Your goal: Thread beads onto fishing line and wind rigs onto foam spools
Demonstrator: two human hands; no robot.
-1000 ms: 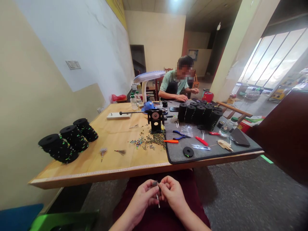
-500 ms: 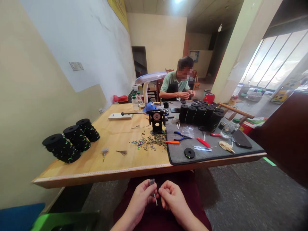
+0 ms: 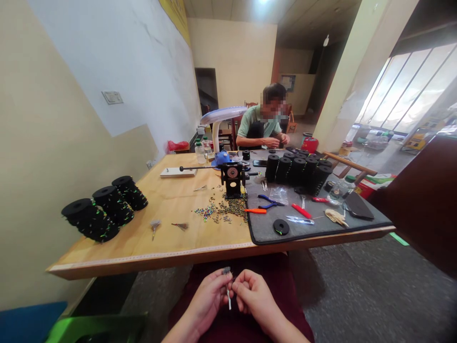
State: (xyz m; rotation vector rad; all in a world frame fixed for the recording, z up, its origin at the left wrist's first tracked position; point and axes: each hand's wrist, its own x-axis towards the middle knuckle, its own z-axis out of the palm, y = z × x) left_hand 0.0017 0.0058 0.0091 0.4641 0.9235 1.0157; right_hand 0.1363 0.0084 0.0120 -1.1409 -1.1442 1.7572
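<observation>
Grey bundle (image 3: 226, 270), partly behind left fingers (image 3: 222, 280)

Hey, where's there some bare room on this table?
Bare table shows between the black rolls at left and loose pieces, behind two wispy bundles. Around the black machine it's crowded, as is most of the grey mat, with tools and more rolls.
</observation>
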